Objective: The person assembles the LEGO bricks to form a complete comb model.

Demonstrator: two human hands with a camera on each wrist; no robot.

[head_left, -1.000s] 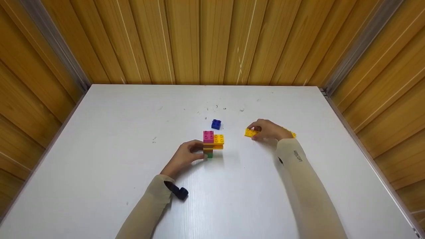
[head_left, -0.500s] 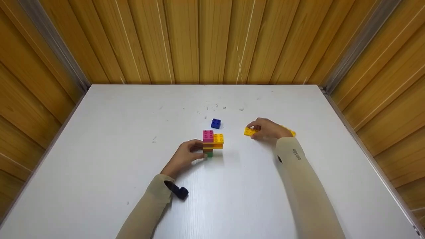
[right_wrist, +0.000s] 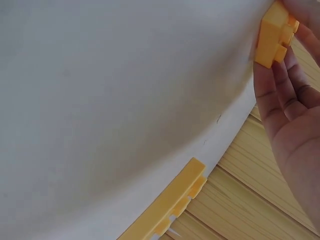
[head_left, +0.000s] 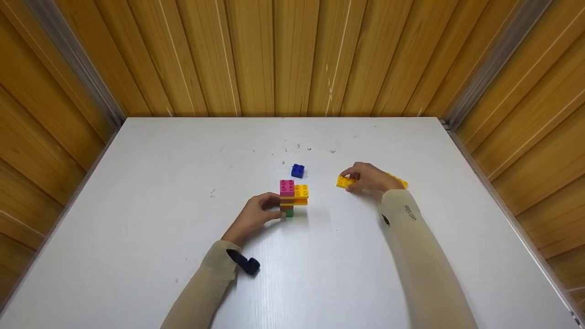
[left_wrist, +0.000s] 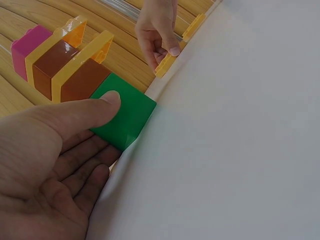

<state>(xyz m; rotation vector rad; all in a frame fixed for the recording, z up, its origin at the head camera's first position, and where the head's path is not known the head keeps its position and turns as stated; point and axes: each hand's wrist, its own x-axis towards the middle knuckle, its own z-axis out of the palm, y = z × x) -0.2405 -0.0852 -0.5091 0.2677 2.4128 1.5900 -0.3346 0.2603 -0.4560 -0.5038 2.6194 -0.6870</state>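
Observation:
A brick tower stands on the table with a green brick [left_wrist: 125, 107] at its base. Above that come brown bricks [left_wrist: 82, 80] alternating with flat yellow plates that jut out to the right, and a pink brick [head_left: 287, 188] on top. My left hand [head_left: 253, 214] grips the tower low down, its thumb on the green brick and its other fingers behind. To the right, my right hand [head_left: 369, 177] pinches a flat yellow plate [head_left: 344, 182] lying at table level. A second yellow plate [right_wrist: 172, 202] lies behind that wrist, partly hidden in the head view.
A small blue brick [head_left: 297, 171] sits on the white table [head_left: 183, 160] just beyond the tower. Wood-look panel walls [head_left: 251, 59] rise behind the table and at both sides. Small dark marks dot the tabletop near the blue brick.

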